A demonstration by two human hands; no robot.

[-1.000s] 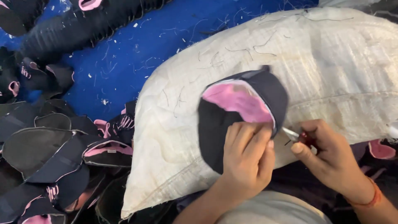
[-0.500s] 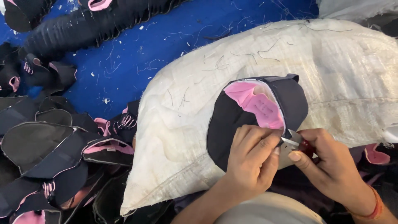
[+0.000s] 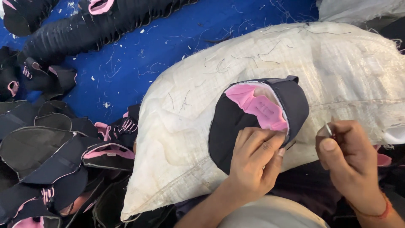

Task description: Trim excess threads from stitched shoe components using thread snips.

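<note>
My left hand (image 3: 253, 162) lies flat on the dark cap piece (image 3: 230, 131), fingers close together and curled over its edge, pressing it down onto the white woven sack (image 3: 202, 105) — nothing is pinched inside the hand. The piece is turned open, its pink lining (image 3: 259, 107) facing up just above my fingertips. My right hand (image 3: 350, 162) sits just beside the piece, apart from it, with thumb and forefinger closed on a small thin metal tool (image 3: 328, 128) — only its tip shows, so I cannot tell what kind. The sack lies on a blue floor (image 3: 139, 63). To my left is a heap of finished dark caps (image 3: 46, 156) with pink trim.
</note>
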